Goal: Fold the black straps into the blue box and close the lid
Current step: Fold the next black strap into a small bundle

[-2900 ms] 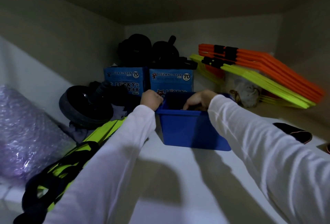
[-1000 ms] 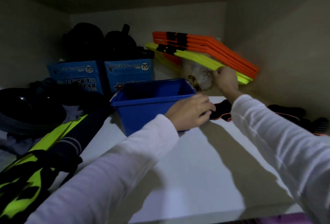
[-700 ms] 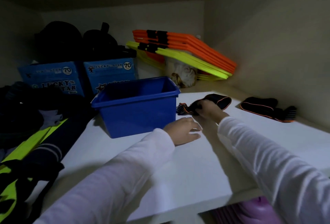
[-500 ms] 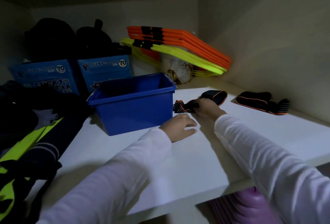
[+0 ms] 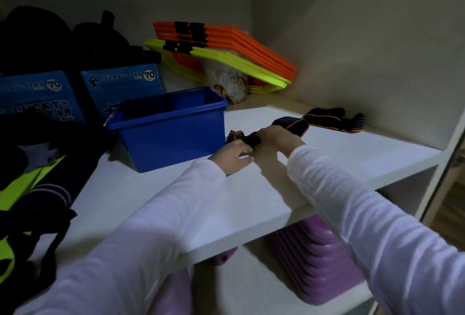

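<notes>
Both hands meet on the near strap (image 5: 289, 125), which lies on the shelf (image 5: 352, 153) just right of the box (image 5: 171, 133). The right hand (image 5: 276, 137) is clenched over the strap's middle, its looped, orange-edged end showing beyond the knuckles. The left hand (image 5: 232, 157) has its fingers pinched on the striped end that sticks out toward the box. A second strap (image 5: 332, 120) lies untouched beyond the right hand, near the side wall and well apart from the box.

The box stands open just beyond the left hand; its inside is dark, so I cannot tell what it holds. No lid shows anywhere in view.

The step in hand looks like the first fold – and that is where trouble could start. The strap is soft and seems elastic, so a loose fold may spring open once either grip eases, leaving an end draped over the rim to block a lid. The left forearm passes close by the box's near corner – a sideways sweep while lifting could nudge the light box along the smooth shelf toward the dark clutter left of it. The dim light makes the black fabric hard to read, so a twist might go unnoticed. The far strap calls for a long reach.
</notes>
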Tool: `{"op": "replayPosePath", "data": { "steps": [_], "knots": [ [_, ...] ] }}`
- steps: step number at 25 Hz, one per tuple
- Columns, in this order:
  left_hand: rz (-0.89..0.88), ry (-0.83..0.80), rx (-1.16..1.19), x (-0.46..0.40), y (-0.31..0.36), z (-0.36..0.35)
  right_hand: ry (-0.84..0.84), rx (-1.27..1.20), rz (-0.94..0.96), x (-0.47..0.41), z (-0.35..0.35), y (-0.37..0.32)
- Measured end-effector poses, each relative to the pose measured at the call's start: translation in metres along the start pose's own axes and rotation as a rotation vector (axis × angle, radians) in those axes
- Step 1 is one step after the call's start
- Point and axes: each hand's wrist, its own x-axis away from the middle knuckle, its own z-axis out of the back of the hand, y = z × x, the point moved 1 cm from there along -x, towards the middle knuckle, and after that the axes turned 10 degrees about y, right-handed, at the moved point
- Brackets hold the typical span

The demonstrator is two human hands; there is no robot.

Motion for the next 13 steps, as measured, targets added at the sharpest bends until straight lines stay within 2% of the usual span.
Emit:
{"op": "replayPosePath", "data": {
  "steps": [2, 5, 9, 11, 13],
  "knots": [
    [0.021, 0.039, 0.054, 0.005, 0.001, 0.002, 0.009, 0.022, 0.023, 0.012, 0.005, 0.002],
    [0.026, 0.083, 0.093, 0.016, 0.008, 0.004, 0.147, 0.158, 0.091, 0.033, 0.009, -0.004],
    [0.003, 0.055, 0.082, 0.030, 0.022, 0.007, 0.218, 0.341, 0.148, 0.056, 0.013, -0.023],
    [-0.005, 0.048, 0.093, 0.035, 0.028, 0.007, 0.234, 0.346, 0.120, 0.065, 0.019, -0.026],
    [0.003, 0.067, 0.116, 0.039, 0.033, 0.007, 0.272, 0.194, 0.015, 0.070, 0.026, -0.023]
  ]
}}
